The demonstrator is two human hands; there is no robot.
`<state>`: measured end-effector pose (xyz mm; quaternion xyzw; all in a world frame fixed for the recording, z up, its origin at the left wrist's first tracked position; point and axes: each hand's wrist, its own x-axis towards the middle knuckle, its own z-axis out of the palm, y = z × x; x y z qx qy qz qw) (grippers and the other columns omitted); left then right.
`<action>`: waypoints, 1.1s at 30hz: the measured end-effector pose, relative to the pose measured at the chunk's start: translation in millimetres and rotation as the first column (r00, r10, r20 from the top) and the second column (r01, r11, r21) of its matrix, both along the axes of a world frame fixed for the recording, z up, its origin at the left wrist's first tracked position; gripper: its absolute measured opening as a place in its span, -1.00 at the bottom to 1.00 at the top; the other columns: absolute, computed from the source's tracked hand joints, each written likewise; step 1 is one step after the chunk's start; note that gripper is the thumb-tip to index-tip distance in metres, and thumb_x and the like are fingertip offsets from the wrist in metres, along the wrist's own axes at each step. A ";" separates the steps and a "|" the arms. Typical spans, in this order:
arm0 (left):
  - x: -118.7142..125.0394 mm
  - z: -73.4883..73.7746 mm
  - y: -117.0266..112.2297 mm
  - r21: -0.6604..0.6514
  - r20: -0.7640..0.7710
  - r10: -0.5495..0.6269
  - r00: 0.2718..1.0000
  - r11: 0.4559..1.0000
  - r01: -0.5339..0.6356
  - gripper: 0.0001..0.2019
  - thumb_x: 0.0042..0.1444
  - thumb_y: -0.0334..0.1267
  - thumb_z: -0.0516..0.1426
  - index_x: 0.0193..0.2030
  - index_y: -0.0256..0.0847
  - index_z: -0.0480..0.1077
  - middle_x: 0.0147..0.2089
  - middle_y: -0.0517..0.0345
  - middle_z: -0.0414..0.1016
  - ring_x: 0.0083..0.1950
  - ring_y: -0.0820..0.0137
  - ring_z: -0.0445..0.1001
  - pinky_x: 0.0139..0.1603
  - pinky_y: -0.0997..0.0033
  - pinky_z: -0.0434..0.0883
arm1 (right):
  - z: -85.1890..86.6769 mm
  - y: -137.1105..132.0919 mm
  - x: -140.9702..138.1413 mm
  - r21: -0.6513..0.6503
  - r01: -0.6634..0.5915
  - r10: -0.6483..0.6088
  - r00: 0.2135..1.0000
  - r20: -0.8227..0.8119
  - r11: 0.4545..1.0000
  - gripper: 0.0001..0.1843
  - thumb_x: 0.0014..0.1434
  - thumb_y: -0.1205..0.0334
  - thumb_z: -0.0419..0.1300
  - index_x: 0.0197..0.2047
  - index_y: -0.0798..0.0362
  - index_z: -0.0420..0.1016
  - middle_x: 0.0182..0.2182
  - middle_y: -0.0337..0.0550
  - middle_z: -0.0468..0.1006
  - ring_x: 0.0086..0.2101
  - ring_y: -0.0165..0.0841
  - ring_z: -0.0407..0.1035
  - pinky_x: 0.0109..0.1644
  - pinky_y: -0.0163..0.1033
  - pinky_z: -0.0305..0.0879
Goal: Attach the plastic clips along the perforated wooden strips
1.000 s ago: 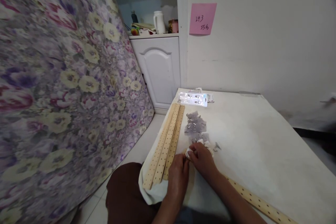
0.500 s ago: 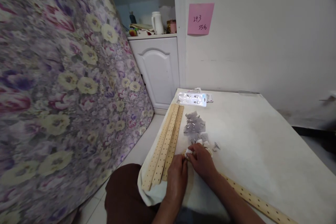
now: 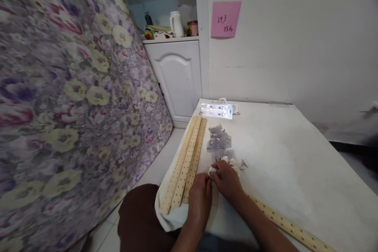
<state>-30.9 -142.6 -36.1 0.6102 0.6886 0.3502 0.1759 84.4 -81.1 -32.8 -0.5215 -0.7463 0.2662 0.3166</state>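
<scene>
My right hand [image 3: 226, 177] pinches a small white piece [image 3: 212, 170]; its exact kind is too small to make out. Right beside it, almost touching, my left hand [image 3: 201, 193] has its fingertips pressed together, and what they hold is hidden. A perforated wooden strip [image 3: 283, 222] runs from the lower right beneath my right forearm, towards my fingers. Just beyond my hands lies a pile of small clear bags [image 3: 218, 141] with metal bits in them. More white pieces [image 3: 233, 163] lie behind my right knuckles, and a small metal hook-like part [image 3: 243, 164] sits to their right.
Several perforated wooden strips [image 3: 187, 161] lie side by side along the table's left edge. Clear blister packaging [image 3: 217, 111] rests at the far end of the white-covered table [image 3: 280, 145]. A floral curtain [image 3: 88, 86] hangs at left; a cabinet [image 3: 178, 78] stands behind.
Both hands stay almost in place. The white piece between my right fingers appears slightly turned; the whole view has shifted a little.
</scene>
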 end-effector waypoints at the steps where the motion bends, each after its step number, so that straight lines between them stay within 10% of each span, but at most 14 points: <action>1: -0.1 0.3 0.0 -0.002 0.005 -0.003 1.000 1.000 0.003 -0.80 0.24 -0.25 -0.08 -0.34 -0.17 0.30 -0.29 0.09 0.42 -0.26 0.33 0.41 -0.29 0.38 0.28 | 0.1 0.0 -0.4 -0.003 0.006 -0.006 1.000 0.005 1.000 -0.85 0.06 0.30 0.12 -0.25 0.05 0.43 -0.29 -0.14 0.48 -0.26 -0.29 0.39 -0.17 -0.25 0.22; 33: -1.8 -5.7 1.2 0.037 0.002 0.011 1.000 0.999 -0.011 -0.84 0.20 -0.28 -0.05 -0.37 -0.16 0.29 -0.32 0.13 0.41 -0.29 0.34 0.40 -0.32 0.40 0.26 | -5.9 -2.5 -2.2 0.079 0.042 -0.039 0.998 -0.040 0.996 -0.85 0.04 0.32 0.11 -0.26 0.05 0.40 -0.31 -0.14 0.45 -0.30 -0.30 0.37 -0.21 -0.24 0.27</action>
